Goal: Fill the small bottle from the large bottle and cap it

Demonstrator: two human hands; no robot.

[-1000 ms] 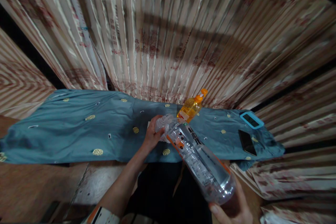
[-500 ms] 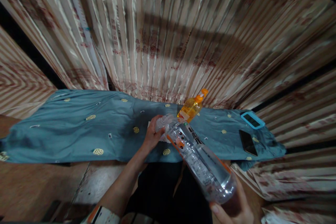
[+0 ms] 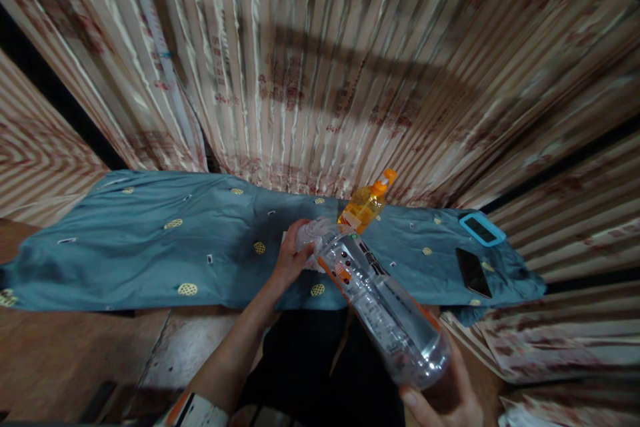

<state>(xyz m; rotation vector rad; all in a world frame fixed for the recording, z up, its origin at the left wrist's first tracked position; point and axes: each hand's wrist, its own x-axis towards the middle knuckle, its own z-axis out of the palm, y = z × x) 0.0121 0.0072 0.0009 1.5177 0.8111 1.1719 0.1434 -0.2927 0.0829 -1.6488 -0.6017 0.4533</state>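
Note:
My right hand [image 3: 445,400] grips the base of a large clear plastic bottle [image 3: 385,310], which is tilted with its neck pointing away toward the table. My left hand [image 3: 291,255] holds a small clear plastic container [image 3: 313,235] at the bottle's mouth; what exactly it is stays blurred. Both sit above a blue-green cloth [image 3: 165,247] with gold motifs spread over the table. Just behind the bottle's neck stands an orange bottle [image 3: 367,203] with an orange cap.
A dark phone [image 3: 472,271] and a device in a light blue case [image 3: 480,229] lie at the cloth's right end. Striped, patterned curtains [image 3: 320,67] hang behind and to both sides. Brown floor [image 3: 75,353] shows at the lower left.
Almost nothing has moved. Both hands keep their hold, and the view has shifted only slightly.

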